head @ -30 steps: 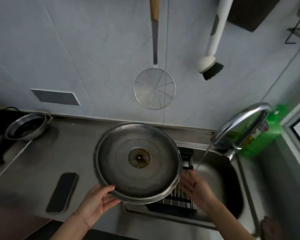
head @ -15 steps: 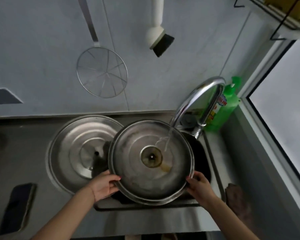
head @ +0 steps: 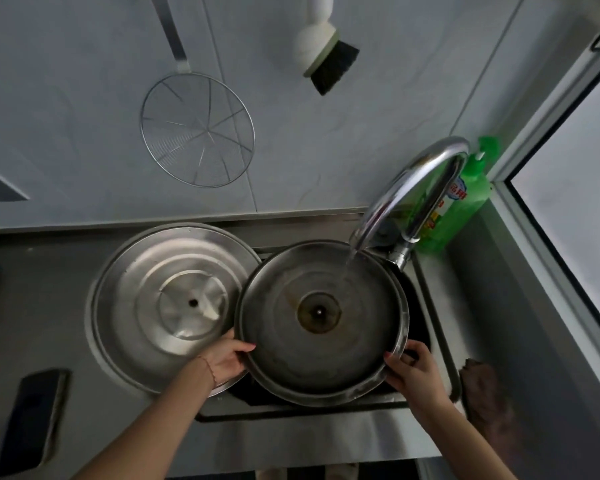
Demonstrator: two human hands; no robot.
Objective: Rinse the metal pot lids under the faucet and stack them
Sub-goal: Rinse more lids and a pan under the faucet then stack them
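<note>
A round metal pot lid (head: 284,355), inner side up with a brown-stained centre, is held over the sink (head: 440,344). My left hand (head: 227,358) grips its left rim and my right hand (head: 413,370) grips its right rim. Water runs from the curved chrome faucet (head: 413,188) onto the lid's upper right part. A second, larger metal lid (head: 146,306) lies inner side up on the steel counter, just left of the held lid and partly under its edge.
A green dish-soap bottle (head: 465,209) stands behind the faucet. A wire skimmer (head: 198,129) and a white brush (head: 323,50) hang on the wall. A dark phone (head: 32,417) lies on the counter at left. A brown cloth (head: 482,386) sits right of the sink.
The lid went from over the counter to under the running water, with my right hand now on its rim. The view turned right, showing the larger lid on the counter.
</note>
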